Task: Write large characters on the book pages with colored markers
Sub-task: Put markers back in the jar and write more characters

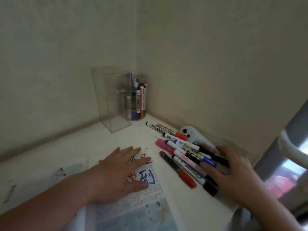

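Clear box (115,104), pen jar (139,97) beyond flat left hand (116,174) on book (133,209), splayed right hand (233,172) over markers (181,150).

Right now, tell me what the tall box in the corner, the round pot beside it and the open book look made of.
Tall box: clear rigid plastic, probably acrylic, glossy; the wall shows through and the edges are sharp.
Round pot: clear plastic or glass, cannot tell which; markers are visible inside.
Book: thin matte paper; printed lines and marker ink show.

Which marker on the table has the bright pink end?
The pink marker at the left edge of the loose pile; the other ends there look red, blue or black.
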